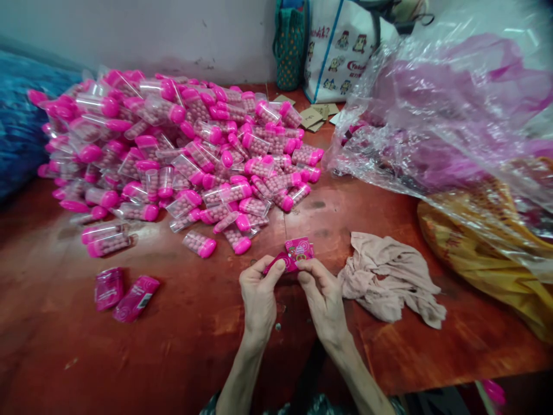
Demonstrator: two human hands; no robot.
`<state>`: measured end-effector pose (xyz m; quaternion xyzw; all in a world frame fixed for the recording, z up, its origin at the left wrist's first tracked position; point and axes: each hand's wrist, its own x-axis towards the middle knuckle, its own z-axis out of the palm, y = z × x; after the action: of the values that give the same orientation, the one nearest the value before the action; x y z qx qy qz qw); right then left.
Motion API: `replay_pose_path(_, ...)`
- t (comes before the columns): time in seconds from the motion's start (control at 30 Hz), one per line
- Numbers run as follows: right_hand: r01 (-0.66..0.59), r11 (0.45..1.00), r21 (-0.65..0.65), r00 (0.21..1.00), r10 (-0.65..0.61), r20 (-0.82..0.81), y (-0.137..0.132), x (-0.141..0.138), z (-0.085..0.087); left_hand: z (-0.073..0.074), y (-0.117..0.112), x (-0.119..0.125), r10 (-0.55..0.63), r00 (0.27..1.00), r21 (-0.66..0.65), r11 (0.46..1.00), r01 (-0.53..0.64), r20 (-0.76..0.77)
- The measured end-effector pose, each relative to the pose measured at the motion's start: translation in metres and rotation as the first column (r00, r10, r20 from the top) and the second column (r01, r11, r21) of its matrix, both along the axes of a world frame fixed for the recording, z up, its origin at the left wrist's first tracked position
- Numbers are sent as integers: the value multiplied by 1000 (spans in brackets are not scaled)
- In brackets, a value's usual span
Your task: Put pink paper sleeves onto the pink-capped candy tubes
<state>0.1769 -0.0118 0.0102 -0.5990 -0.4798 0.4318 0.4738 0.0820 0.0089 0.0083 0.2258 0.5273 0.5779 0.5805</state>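
My left hand [258, 291] and my right hand [322, 291] both pinch a small pink printed label [295, 253] just above the near middle of the red-brown table [185, 323]. The fingers of both hands are closed on its lower edge. Behind it lies a big heap of clear tubes with pink caps [173, 150], filled with pink beads. Two tubes wrapped in pink labels [125, 291] lie at the near left.
A crumpled beige cloth [389, 282] lies right of my hands. A large clear plastic bag with pink contents [453, 109] and a yellow bag [488, 259] fill the right. A white printed tote [337, 52] and a green bag [289, 40] stand at the back wall.
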Motion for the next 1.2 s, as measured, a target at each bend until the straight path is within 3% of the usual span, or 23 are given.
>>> replay_pose_path(0.1,21,998,-60,1000,-22,-17,4,0,3,0,-2,1,-29,998,25,999,30,-62)
replay_pose_path(0.33,35,996,-76,999,-36,-11,3,-4,1,0,-3,3,-35,999,40,999,36,-24)
replay_pose_path(0.5,6,1000,22,995,-8,96,2,-3,0,-2,0,4,-11,999,-17,1000,12,49)
replay_pose_path(0.67,-58,985,163,950,4,313,2,-1,-1,-2,1,1,-25,997,-69,997,30,71)
replay_pose_path(0.9,-127,966,226,828,-22,560,1,2,-11,4,-1,-3,22,971,89,996,-1,-237)
replay_pose_path(1.0,-162,963,214,804,3,594,1,3,-13,5,-2,-5,39,924,194,980,39,-381)
replay_pose_path(1.2,-203,960,192,795,47,605,2,3,-10,5,-1,-10,108,836,261,964,43,-538)
